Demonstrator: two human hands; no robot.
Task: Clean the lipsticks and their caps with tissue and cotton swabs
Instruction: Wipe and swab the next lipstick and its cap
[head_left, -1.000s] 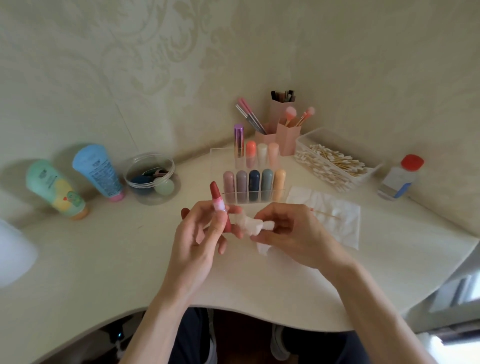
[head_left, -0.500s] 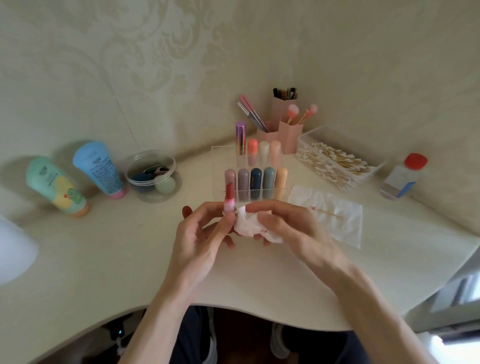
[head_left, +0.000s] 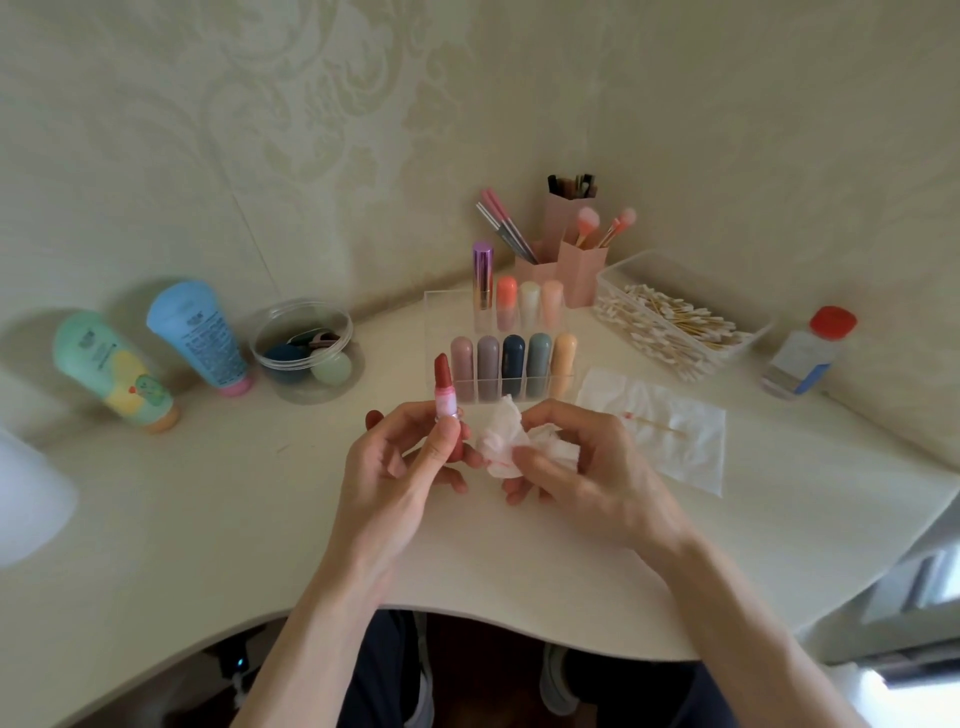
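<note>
My left hand (head_left: 395, 467) holds an uncapped red lipstick (head_left: 444, 387) upright by its base, thumb along the front. My right hand (head_left: 576, 467) pinches a crumpled white tissue (head_left: 498, 441) stained pink, just right of the lipstick and apart from it. A clear acrylic rack (head_left: 441, 322) behind my hands holds several capped lipsticks (head_left: 514, 364) in two rows. A flat tissue (head_left: 675, 441) with a used cotton swab (head_left: 654, 423) lies on the desk to the right.
A clear box of cotton swabs (head_left: 670, 322) and a red-capped bottle (head_left: 805, 353) stand at the right. Pink brush holders (head_left: 571, 260) sit in the corner. Two tubes (head_left: 197, 332) and a round clear jar (head_left: 306, 353) stand at the left. The desk edge (head_left: 467, 618) curves near me.
The tissue was against the lipstick half a second ago; my right hand has drawn it away to the right, and the red bullet now stands exposed.
</note>
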